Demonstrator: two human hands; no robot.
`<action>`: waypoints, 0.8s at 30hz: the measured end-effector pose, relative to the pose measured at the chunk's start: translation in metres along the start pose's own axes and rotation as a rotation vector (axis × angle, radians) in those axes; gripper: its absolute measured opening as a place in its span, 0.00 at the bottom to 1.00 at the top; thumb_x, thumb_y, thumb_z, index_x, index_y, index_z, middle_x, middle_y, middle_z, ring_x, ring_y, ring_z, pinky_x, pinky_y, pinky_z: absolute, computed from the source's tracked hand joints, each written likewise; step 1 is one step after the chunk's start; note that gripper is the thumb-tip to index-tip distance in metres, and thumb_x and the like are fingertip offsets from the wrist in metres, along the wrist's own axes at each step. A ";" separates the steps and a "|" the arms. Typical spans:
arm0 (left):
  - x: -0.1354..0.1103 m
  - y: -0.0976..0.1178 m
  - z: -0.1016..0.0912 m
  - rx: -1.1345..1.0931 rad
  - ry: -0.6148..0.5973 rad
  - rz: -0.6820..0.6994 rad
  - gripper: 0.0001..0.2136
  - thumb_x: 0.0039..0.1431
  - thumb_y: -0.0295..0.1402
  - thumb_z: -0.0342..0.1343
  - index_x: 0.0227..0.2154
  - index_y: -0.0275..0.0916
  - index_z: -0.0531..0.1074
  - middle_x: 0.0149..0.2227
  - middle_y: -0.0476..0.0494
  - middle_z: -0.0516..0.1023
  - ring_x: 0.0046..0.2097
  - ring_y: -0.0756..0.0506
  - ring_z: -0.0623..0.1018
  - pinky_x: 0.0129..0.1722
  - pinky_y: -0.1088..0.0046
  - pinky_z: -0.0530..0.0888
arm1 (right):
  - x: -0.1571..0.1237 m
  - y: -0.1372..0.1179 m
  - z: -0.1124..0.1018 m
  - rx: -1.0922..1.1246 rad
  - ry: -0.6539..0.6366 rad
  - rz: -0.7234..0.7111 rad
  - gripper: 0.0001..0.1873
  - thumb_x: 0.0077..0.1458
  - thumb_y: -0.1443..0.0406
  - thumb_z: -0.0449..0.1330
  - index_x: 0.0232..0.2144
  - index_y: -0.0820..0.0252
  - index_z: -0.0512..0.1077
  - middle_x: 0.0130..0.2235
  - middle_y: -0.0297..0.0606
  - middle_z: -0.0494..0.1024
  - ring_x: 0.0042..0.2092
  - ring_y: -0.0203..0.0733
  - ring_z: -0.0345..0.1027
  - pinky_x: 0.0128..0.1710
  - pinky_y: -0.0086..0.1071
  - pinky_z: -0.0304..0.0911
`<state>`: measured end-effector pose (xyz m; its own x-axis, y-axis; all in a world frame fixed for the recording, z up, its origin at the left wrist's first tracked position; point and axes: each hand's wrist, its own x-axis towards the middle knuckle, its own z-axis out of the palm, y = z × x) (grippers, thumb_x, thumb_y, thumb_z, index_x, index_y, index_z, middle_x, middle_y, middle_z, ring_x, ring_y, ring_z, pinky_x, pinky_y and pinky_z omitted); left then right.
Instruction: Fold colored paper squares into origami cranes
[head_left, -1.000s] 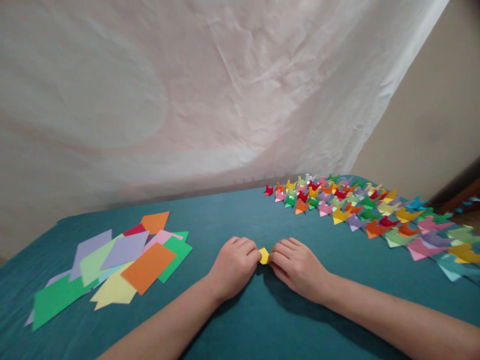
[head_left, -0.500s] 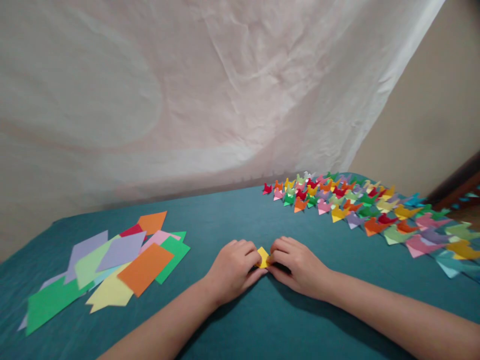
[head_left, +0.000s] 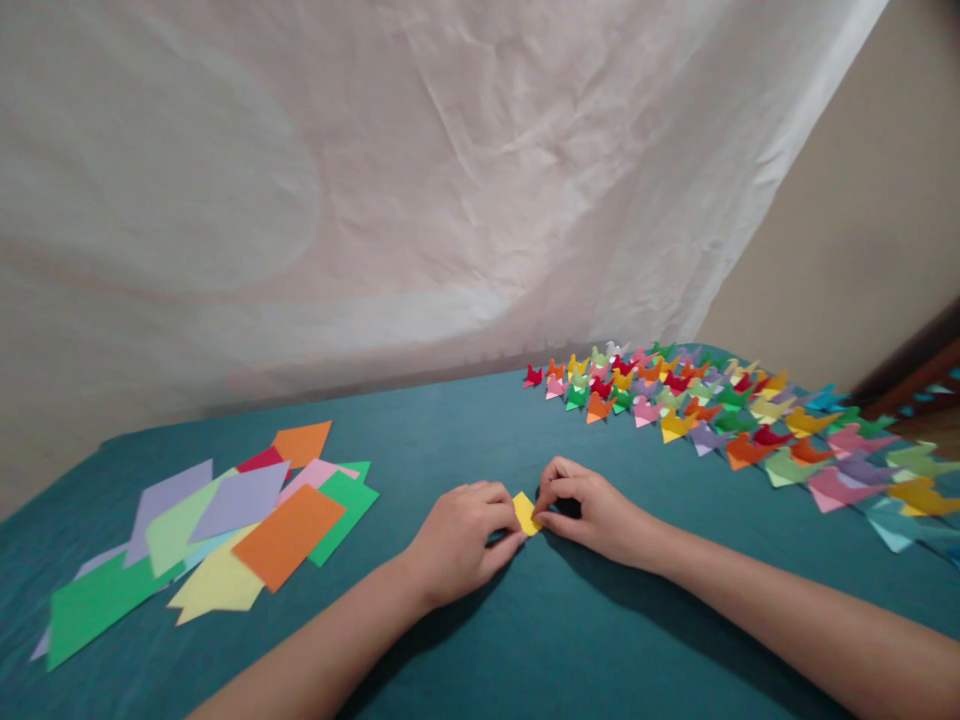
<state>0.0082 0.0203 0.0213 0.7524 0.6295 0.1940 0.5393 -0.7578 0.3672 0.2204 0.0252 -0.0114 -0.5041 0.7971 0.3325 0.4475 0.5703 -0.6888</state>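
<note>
A small folded yellow paper (head_left: 526, 512) lies between my two hands on the teal tablecloth (head_left: 480, 640). My left hand (head_left: 459, 538) is curled, its fingertips pinching the paper's left side. My right hand (head_left: 592, 510) pinches the paper's right edge with thumb and forefinger, the other fingers bent. Both forearms reach in from the bottom of the view.
A loose pile of flat coloured paper sheets (head_left: 217, 525) lies at the left. Rows of several small folded paper figures (head_left: 720, 415) in many colours stretch along the right side of the table. A creased white cloth backdrop (head_left: 375, 180) hangs behind.
My right hand has lifted its fingers into a tighter pinch at the paper's right edge, and the yellow paper has turned slightly. The view has shifted a little.
</note>
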 end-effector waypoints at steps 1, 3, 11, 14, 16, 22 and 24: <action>0.000 0.000 0.000 -0.036 0.009 -0.013 0.06 0.58 0.30 0.52 0.30 0.40 0.73 0.33 0.46 0.73 0.37 0.47 0.72 0.38 0.73 0.67 | 0.000 0.000 0.000 0.009 -0.006 0.007 0.03 0.52 0.71 0.60 0.28 0.60 0.74 0.33 0.35 0.69 0.38 0.38 0.65 0.39 0.33 0.62; 0.000 -0.001 0.002 -0.095 0.026 -0.050 0.05 0.57 0.29 0.53 0.29 0.40 0.73 0.34 0.46 0.73 0.37 0.47 0.72 0.38 0.73 0.68 | 0.000 0.000 -0.001 0.024 -0.016 0.019 0.03 0.52 0.71 0.60 0.28 0.60 0.73 0.33 0.35 0.69 0.38 0.38 0.65 0.39 0.32 0.62; 0.001 0.000 0.006 -0.182 0.061 -0.154 0.04 0.55 0.28 0.54 0.26 0.37 0.70 0.31 0.46 0.72 0.36 0.47 0.71 0.37 0.73 0.67 | 0.000 -0.003 -0.004 -0.014 -0.052 -0.043 0.05 0.53 0.73 0.59 0.32 0.59 0.72 0.37 0.37 0.68 0.40 0.38 0.63 0.41 0.34 0.61; 0.001 0.000 0.007 -0.171 0.088 -0.155 0.04 0.55 0.27 0.53 0.26 0.38 0.70 0.33 0.45 0.71 0.37 0.46 0.71 0.39 0.71 0.67 | 0.000 -0.003 -0.006 -0.059 -0.070 -0.069 0.06 0.54 0.73 0.58 0.33 0.59 0.71 0.37 0.37 0.68 0.41 0.39 0.62 0.42 0.34 0.61; 0.001 0.000 0.007 -0.157 0.101 -0.157 0.04 0.55 0.27 0.53 0.26 0.38 0.70 0.33 0.45 0.71 0.38 0.46 0.70 0.39 0.70 0.67 | 0.000 -0.003 -0.007 -0.080 -0.086 -0.083 0.06 0.55 0.73 0.57 0.33 0.59 0.71 0.38 0.37 0.67 0.42 0.39 0.62 0.43 0.35 0.61; 0.002 0.000 0.007 -0.139 0.090 -0.196 0.04 0.55 0.27 0.53 0.26 0.38 0.69 0.32 0.45 0.71 0.37 0.45 0.69 0.39 0.68 0.66 | 0.002 -0.004 -0.012 -0.088 -0.130 -0.092 0.05 0.57 0.70 0.56 0.33 0.59 0.71 0.38 0.38 0.68 0.43 0.39 0.62 0.45 0.35 0.60; 0.003 0.000 0.008 -0.142 0.094 -0.211 0.04 0.55 0.27 0.53 0.27 0.38 0.70 0.32 0.45 0.71 0.37 0.45 0.69 0.39 0.68 0.66 | 0.002 -0.005 -0.013 -0.087 -0.142 -0.083 0.04 0.57 0.69 0.56 0.33 0.59 0.72 0.39 0.38 0.68 0.43 0.39 0.62 0.45 0.36 0.59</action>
<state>0.0132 0.0207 0.0147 0.5868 0.7892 0.1811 0.6173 -0.5808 0.5307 0.2271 0.0268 0.0009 -0.6383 0.7141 0.2874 0.4589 0.6528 -0.6027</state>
